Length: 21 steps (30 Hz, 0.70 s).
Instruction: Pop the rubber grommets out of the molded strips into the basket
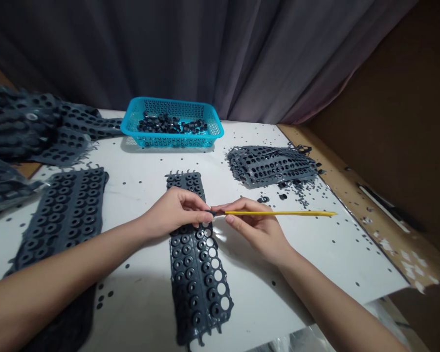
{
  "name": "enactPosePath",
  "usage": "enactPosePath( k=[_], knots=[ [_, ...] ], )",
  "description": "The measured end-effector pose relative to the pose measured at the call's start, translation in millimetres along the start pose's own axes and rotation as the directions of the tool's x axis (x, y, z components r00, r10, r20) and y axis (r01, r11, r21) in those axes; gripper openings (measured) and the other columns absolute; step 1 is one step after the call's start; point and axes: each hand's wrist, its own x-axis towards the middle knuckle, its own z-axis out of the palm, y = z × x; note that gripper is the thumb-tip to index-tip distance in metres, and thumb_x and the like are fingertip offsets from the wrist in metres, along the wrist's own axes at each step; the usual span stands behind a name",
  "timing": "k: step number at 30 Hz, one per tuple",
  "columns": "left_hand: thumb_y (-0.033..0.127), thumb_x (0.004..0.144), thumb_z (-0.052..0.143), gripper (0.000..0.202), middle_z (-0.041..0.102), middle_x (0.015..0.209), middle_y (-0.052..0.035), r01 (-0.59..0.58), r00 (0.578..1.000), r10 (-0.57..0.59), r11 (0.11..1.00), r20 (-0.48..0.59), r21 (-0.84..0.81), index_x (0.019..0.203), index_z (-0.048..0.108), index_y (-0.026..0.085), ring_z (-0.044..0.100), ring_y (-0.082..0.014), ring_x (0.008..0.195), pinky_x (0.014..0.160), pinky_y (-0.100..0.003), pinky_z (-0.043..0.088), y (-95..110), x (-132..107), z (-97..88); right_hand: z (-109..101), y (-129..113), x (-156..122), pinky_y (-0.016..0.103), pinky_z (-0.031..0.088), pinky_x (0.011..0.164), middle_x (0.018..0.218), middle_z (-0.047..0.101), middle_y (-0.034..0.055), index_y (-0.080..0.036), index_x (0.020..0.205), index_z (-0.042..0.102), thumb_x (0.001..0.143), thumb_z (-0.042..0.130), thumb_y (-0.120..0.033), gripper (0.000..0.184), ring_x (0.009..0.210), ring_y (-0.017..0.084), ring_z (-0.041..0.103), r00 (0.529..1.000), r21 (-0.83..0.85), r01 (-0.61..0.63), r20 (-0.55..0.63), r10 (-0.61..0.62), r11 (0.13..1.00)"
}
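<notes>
Between the thumb and fingers of my left hand (pixel 178 210) is a small black rubber grommet (pixel 211 212), partly hidden by the fingertips. My right hand (pixel 258 230) pinches a thin yellow stick (pixel 282 213), which points out to the right; its other end meets the grommet. Under my left hand lies a black rubber sheet (pixel 201 283) moulded with rows of ring-shaped grommets. Along its right edge runs a column of round holes with the white table showing through. My left forearm passes over another sheet of grommets (pixel 68 210).
A blue basket (pixel 172 142) with loose black pieces stands at the back. Punched-out sheets (pixel 271 166) are stacked at the right, with black scraps around them. More sheets (pixel 25 122) pile up at the far left. Small discs dot the white table (pixel 146 308). A grey curtain (pixel 190 54) hangs behind.
</notes>
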Motion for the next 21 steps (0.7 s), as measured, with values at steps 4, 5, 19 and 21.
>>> enactPosePath(
  k=[4, 5, 19, 21],
  knots=[
    [0.022, 0.067, 0.074, 0.010, 0.064, 0.055, 0.0013, 0.005, 1.000, -0.005, 1.000, 0.007, 0.027, 0.067, 0.070, 0.013, 0.054, -0.0060, 0.050, 0.050, -0.017, 0.042, 1.2, -0.3, 0.5, -0.5, 0.3, -1.3, 0.033, 0.053, 0.083, 0.097, 0.074, 0.0050, -0.021, 0.092, 0.068, 0.082, 0.064, -0.019, 0.010, 0.091, 0.018, 0.069, 0.998, -0.126, 0.062, 0.003, -0.062, 0.990],
    [0.022, 0.067, 0.074, 0.010, 0.064, 0.055, 0.0013, 0.004, 1.000, -0.005, 1.000, 0.009, 0.030, 0.067, 0.069, 0.013, 0.054, -0.0062, 0.050, 0.050, -0.017, 0.042, 1.0, -0.3, 0.5, -0.7, 0.1, -1.3, 0.033, 0.053, 0.083, 0.097, 0.074, 0.0047, -0.021, 0.091, 0.068, 0.082, 0.064, -0.018, 0.011, 0.091, 0.018, 0.069, 0.997, -0.155, 0.082, 0.005, -0.083, 0.985],
    [0.027, 0.067, 0.073, 0.014, 0.067, 0.061, -0.0027, 0.009, 0.999, -0.013, 0.996, 0.050, 0.083, 0.067, 0.070, 0.013, 0.055, -0.0093, 0.052, 0.053, -0.021, 0.046, -0.5, -0.4, 1.5, 2.7, 10.3, -0.8, 0.031, 0.052, 0.078, 0.098, 0.070, 0.0081, -0.022, 0.099, 0.060, 0.084, 0.051, -0.007, 0.023, 0.093, 0.019, 0.066, 0.926, -0.446, 0.366, 0.092, -0.365, 0.817],
    [0.030, 0.068, 0.073, 0.016, 0.067, 0.061, -0.0029, -0.006, 0.998, -0.002, 0.993, 0.070, 0.120, 0.068, 0.070, 0.014, 0.056, -0.0097, 0.053, 0.053, -0.021, 0.045, -2.2, -1.1, 1.5, 2.0, 13.8, 1.9, 0.031, 0.052, 0.078, 0.096, 0.070, 0.0085, -0.021, 0.096, 0.061, 0.084, 0.052, -0.009, 0.019, 0.090, 0.019, 0.067, 0.931, -0.480, 0.340, 0.049, -0.362, 0.809]
  ],
)
